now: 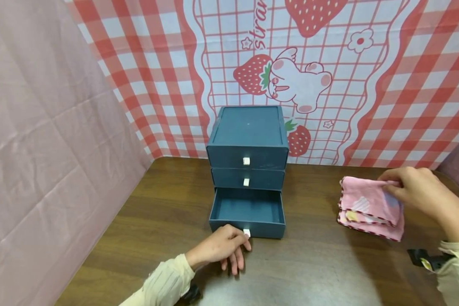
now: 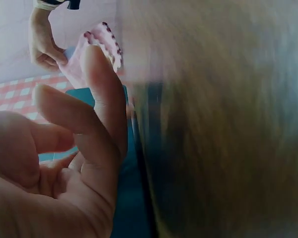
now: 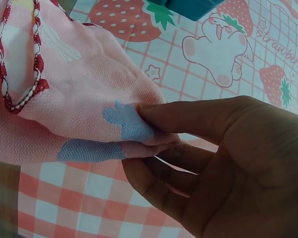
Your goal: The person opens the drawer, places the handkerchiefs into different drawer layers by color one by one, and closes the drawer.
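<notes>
On the worktop (image 1: 310,272), seen from the head camera, the left hand (image 1: 219,250) rests with loosely curled fingers at the white knob (image 1: 246,233) of the open bottom drawer (image 1: 248,210), gripping nothing. The right hand (image 1: 417,189) pinches the folded pink cloth (image 1: 369,208), lying well right of the drawer. Left wrist view: relaxed fingers (image 2: 102,94), empty. Right wrist view: fingertips (image 3: 154,114) clamp the cloth's folded layers; a firm pinch through all layers should keep it folded when lifted.

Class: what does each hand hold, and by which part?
The right hand pinches the folded pink cloth at its edge. The left hand holds nothing; its fingers are at the open drawer's knob.
</notes>
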A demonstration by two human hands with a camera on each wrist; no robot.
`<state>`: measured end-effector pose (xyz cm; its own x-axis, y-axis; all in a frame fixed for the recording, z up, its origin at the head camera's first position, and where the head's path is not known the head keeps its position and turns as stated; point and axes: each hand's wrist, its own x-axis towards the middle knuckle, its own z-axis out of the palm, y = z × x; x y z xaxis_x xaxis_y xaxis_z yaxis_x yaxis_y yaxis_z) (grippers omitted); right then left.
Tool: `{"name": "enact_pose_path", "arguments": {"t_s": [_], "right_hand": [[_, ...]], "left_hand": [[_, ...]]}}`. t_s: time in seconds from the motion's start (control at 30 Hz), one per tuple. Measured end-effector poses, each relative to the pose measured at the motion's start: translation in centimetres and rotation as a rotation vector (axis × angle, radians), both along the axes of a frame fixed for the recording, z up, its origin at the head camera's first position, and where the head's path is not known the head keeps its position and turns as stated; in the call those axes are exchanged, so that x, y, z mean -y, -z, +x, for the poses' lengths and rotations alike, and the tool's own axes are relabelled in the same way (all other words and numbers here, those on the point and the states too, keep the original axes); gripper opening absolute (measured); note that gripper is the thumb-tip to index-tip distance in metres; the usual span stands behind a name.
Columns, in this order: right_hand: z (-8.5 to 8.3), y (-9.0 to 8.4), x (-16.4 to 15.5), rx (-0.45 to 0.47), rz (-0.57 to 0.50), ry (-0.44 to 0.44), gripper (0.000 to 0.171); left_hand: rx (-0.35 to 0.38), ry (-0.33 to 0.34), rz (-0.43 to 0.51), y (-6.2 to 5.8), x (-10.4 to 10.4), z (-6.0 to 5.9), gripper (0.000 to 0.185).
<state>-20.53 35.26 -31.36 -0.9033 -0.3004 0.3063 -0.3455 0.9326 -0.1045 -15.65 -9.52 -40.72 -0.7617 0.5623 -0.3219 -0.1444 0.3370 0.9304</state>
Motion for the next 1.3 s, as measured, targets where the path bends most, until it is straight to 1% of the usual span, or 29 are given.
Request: {"name": "enact_pose_path", "arguments": {"t_s": [0.2, 0.37, 0.6, 0.87, 1.13, 1.3], "right_hand": [[-0.1, 0.2, 0.1, -0.006, -0.003, -0.009, 0.005], [-0.1, 0.2, 0.2, -0.030, -0.001, -0.030, 0.007], [0.3, -0.2, 0.3, -0.051, 0.002, -0.028, 0.008], [0.9, -0.9, 1.2, -0.102, 0.003, -0.033, 0.011], [1.4, -1.5, 1.6, -0.116, 0.002, -0.033, 0.011], [1.4, -1.6, 2.1, -0.117, 0.002, -0.041, 0.011]], "left_hand": [[0.107, 0.011, 0.092, 0.6, 0.2, -0.1, 0.043], [0.134, 0.010, 0.107, 0.9, 0.2, -0.3, 0.042], [0.137, 0.022, 0.098, 1.0, 0.3, -0.4, 0.040], [0.152, 0.064, 0.120, 0.9, 0.7, -0.4, 0.041], [0.124, 0.039, 0.133, 1.0, 0.4, 0.1, 0.041], [0.116, 0.018, 0.150, 0.9, 0.5, 0.8, 0.041]]}}
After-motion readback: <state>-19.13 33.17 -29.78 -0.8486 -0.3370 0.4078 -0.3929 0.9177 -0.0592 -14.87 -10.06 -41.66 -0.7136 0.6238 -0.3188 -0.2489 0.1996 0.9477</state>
